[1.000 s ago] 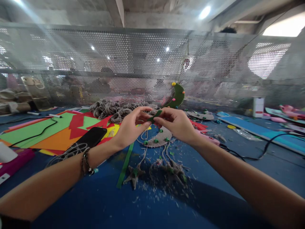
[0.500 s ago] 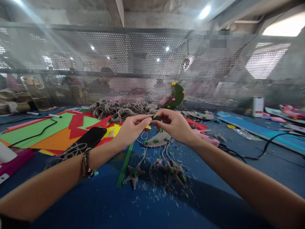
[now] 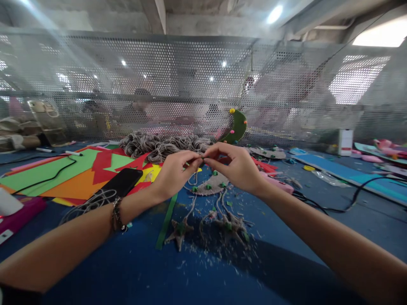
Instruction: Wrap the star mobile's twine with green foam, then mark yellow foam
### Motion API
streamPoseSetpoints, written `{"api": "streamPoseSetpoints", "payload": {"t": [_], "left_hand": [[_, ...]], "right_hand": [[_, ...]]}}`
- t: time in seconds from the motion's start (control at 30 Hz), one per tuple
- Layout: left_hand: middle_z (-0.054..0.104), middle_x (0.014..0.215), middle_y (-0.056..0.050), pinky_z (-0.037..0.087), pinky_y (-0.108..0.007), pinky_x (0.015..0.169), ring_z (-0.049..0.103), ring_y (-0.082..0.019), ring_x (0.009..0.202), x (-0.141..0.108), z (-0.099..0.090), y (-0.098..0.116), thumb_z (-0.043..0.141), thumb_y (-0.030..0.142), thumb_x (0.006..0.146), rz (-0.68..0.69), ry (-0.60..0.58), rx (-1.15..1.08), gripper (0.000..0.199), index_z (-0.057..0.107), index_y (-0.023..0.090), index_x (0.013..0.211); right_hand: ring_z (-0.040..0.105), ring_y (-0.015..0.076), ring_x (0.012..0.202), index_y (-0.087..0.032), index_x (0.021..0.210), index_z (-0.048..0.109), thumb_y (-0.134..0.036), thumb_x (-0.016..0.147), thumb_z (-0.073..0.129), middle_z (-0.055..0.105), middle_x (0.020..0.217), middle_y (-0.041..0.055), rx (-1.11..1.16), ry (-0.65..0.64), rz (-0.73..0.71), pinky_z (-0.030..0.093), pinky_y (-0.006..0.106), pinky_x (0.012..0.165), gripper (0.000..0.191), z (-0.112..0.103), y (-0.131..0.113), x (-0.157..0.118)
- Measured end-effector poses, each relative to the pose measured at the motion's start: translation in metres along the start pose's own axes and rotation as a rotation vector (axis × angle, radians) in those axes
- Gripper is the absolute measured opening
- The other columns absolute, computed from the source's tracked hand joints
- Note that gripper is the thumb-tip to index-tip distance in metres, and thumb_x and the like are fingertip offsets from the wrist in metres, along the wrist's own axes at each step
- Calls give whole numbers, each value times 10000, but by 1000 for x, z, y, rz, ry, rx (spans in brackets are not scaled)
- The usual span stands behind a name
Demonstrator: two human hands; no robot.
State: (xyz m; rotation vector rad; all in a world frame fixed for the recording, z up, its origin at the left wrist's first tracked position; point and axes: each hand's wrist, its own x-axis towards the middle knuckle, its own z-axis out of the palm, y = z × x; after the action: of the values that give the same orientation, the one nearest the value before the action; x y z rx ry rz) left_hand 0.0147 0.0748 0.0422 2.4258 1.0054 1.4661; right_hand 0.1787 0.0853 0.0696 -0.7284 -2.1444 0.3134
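Note:
My left hand point(image 3: 173, 173) and my right hand point(image 3: 237, 166) meet at the fingertips, both closed in a pinch. Between them is a small green piece of felt point(image 3: 202, 159), mostly covered by the fingers. Below lies a grey crescent point(image 3: 212, 184) dotted with small green pieces. Cords run from it to a grey star point(image 3: 179, 233) on the left and a cluster of grey stars point(image 3: 232, 231) on the right, with green bits on them. A green strip point(image 3: 167, 222) lies left of the stars. Pale scraps are scattered around.
Bundles of grey cord point(image 3: 162, 146) lie behind my hands. Coloured felt sheets point(image 3: 70, 180), a black phone point(image 3: 122, 184) and a magenta box point(image 3: 23, 218) are on the left. A pink glue gun point(image 3: 276, 183) and blue sheets point(image 3: 343, 173) lie right. A perforated metal screen point(image 3: 184, 80) stands behind.
My fingertips have drawn closer together, and the green felt now shows less between them. Both hands otherwise stay in nearly the same place above the crescent.

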Motion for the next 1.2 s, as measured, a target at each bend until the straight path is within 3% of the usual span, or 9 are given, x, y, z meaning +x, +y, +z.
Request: {"api": "streamPoseSetpoints", "payload": {"t": [0.13, 0.4, 0.63, 0.7, 0.8, 0.87, 0.97, 1.07, 1.2], "left_hand": [[544, 652, 2, 383, -178, 549, 479, -82, 609, 1, -1, 2, 456, 189, 798, -19, -20, -16, 146, 577, 140, 732], [446, 516, 34, 338, -186, 472, 418, -74, 491, 5, -1, 9, 448, 220, 768, -290, -99, -343, 173, 540, 153, 636], [500, 616, 6, 338, -204, 493, 399, -78, 514, 2, 2, 0, 483, 296, 751, -453, 9, -558, 184, 608, 160, 754], [473, 572, 23, 335, -199, 491, 397, -74, 500, -3, 8, -1, 492, 296, 750, -477, -13, -561, 178, 608, 164, 770], [472, 569, 40, 360, -193, 517, 437, -70, 513, -16, 19, -2, 512, 271, 741, -521, -110, -573, 137, 583, 168, 797], [499, 603, 39, 386, -200, 549, 480, -71, 535, -26, 25, -4, 518, 252, 737, -563, -173, -609, 113, 549, 165, 802], [554, 667, 20, 413, -224, 581, 527, -76, 538, -40, 32, -10, 509, 248, 745, -635, -216, -666, 102, 492, 161, 795], [592, 711, 6, 426, -239, 594, 546, -77, 525, -49, 36, -12, 495, 265, 759, -662, -241, -689, 108, 460, 164, 773], [584, 623, 21, 430, -234, 565, 563, -93, 533, -54, 39, -6, 495, 287, 761, -612, -288, -727, 134, 447, 171, 714]], "right_hand": [[510, 77, 617, -151, 718, 559, -220, 757, 514, 572, 666, 3, -76, -18, -37, 413, 200, 577, 92, -1, -2, -1], [495, 80, 616, -158, 695, 525, -196, 761, 492, 550, 660, -1, -78, -12, -51, 412, 217, 577, 83, -1, -10, -3], [507, 93, 569, -199, 722, 552, -265, 731, 538, 568, 676, 1, 12, 78, 73, 412, 237, 521, 68, -34, -15, 0], [526, 108, 602, -206, 724, 591, -255, 733, 530, 596, 703, 11, -98, -55, 85, 412, 245, 541, 78, -44, -3, -7], [555, 133, 651, -207, 741, 639, -229, 741, 503, 628, 728, 24, -270, -388, 127, 414, 261, 577, 137, -48, 24, -25], [564, 149, 691, -200, 820, 640, -214, 736, 502, 638, 784, 37, -328, -472, 156, 419, 279, 615, 162, -43, 39, -39], [561, 155, 727, -184, 997, 568, -213, 755, 470, 621, 854, 60, -347, -300, 242, 428, 311, 666, 263, -26, 42, -52], [567, 134, 757, -187, 1040, 482, -244, 780, 444, 599, 837, 47, -60, -191, 298, 455, 268, 651, 268, -3, 22, -58], [559, 105, 706, -177, 893, 488, -232, 736, 514, 568, 785, 21, 180, -137, 341, 463, 228, 618, 168, 22, -1, -63]]}}
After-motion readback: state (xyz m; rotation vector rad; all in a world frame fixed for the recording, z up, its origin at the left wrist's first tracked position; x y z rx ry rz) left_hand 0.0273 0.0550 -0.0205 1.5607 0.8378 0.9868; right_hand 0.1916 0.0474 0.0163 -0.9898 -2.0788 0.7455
